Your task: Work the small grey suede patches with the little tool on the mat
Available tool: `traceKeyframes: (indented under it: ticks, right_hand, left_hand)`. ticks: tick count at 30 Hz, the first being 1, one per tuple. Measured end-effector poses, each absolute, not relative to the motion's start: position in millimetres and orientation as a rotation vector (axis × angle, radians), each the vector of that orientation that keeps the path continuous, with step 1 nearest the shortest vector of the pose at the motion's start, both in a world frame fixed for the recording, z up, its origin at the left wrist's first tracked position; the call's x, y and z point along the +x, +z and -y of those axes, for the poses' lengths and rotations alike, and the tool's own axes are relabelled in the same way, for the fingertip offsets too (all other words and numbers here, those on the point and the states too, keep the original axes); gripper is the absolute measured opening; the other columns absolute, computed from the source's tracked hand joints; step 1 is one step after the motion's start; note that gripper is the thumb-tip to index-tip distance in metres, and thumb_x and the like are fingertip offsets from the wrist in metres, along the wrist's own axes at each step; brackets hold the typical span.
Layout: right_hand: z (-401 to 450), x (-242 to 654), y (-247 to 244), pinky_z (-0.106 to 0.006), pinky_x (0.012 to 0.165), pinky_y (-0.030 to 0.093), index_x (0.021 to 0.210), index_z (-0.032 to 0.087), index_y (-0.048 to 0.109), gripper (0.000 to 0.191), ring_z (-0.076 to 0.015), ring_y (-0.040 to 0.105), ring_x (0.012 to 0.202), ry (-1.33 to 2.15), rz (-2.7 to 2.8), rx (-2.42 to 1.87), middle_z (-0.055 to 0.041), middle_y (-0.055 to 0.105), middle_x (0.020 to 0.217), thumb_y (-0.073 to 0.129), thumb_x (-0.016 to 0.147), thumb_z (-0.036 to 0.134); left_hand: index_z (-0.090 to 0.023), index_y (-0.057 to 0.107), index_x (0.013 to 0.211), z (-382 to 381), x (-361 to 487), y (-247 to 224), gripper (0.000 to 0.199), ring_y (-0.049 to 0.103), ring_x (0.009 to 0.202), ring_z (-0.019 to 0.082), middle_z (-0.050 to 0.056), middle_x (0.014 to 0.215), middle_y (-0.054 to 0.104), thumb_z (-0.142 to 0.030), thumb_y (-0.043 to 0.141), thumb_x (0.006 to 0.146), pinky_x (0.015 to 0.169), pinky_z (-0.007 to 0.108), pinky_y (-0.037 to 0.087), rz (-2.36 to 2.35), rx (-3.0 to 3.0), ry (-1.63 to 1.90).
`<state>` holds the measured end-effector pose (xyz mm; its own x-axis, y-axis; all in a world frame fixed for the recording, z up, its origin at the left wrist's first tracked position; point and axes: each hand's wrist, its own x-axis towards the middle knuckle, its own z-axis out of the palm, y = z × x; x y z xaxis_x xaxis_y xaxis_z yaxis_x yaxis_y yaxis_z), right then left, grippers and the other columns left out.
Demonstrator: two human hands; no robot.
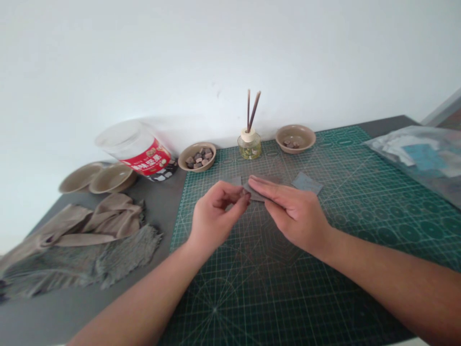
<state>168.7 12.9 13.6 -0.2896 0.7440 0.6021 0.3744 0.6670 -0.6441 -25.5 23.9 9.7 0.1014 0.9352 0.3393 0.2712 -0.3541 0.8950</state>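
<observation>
We lose most of the grey sheet (255,193) behind the left hand (216,216); bag (421,163) runs off frame right, tub (139,149) label unreadable.

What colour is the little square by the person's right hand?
The little square is dark grey, and it shows best in the head view.

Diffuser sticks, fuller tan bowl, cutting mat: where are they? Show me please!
Diffuser sticks (254,110), head view, upper part of one stick.
Fuller tan bowl (197,168), head view, front rim.
Cutting mat (273,298), head view, bare green grid.
</observation>
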Motion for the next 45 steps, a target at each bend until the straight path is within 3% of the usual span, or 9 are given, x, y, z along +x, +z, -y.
traceKeyframes:
  ticks: [3,6,30,37,45]
  right_hand:
    - [-10,165,12,-0.035,0.115,0.048,0.142,0.019,0.057,0.046,-0.0176,0.056,0.134,0.353,2.06,-0.778,-0.0071,0.058,0.146,0.048,0.098,0.01]
    - [-11,164,12,-0.036,0.115,0.048,0.144,0.021,0.055,0.047,-0.0176,0.053,0.137,0.27,2.137,-0.737,-0.007,0.054,0.148,0.046,0.099,0.01]
    - [-11,164,13,-0.028,0.108,0.052,0.137,0.009,0.06,0.04,-0.0155,0.059,0.131,0.018,2.132,-0.729,-0.0148,0.059,0.142,0.048,0.099,0.008]
    - [-8,163,13,-0.028,0.108,0.052,0.137,0.011,0.06,0.041,-0.0157,0.061,0.129,0.107,2.098,-0.753,-0.0128,0.061,0.141,0.048,0.098,0.009]
    - [-21,164,7,-0.027,0.105,0.054,0.131,0.014,0.066,0.04,-0.0164,0.069,0.117,0.486,1.946,-1.003,-0.0064,0.071,0.128,0.052,0.095,0.008]
  left_hand:
    - [-0.018,0.062,0.074,-20,-26,9,0.014,0.056,0.058,0.008,-0.003,0.066,0.062,-0.012,0.073,0.079,0.053,0.019,0.046,-1.246,1.873,1.283]
    - [-0.018,0.062,0.073,-17,-25,9,0.014,0.058,0.062,0.009,-0.003,0.068,0.064,-0.012,0.072,0.079,0.058,0.02,0.048,-1.239,1.855,1.364]
    - [-0.017,0.057,0.069,-15,-21,11,0.021,0.064,0.07,0.011,0.0,0.078,0.071,-0.008,0.074,0.076,0.063,0.022,0.051,-1.126,1.725,1.456]
    - [-0.018,0.055,0.069,-15,-19,7,0.023,0.064,0.07,0.011,0.0,0.077,0.069,-0.009,0.075,0.075,0.064,0.022,0.052,-1.115,1.655,1.472]
    - [-0.018,0.057,0.075,-18,-20,4,0.021,0.068,0.076,0.014,0.003,0.085,0.072,-0.013,0.077,0.078,0.069,0.026,0.056,-1.045,1.581,1.511]
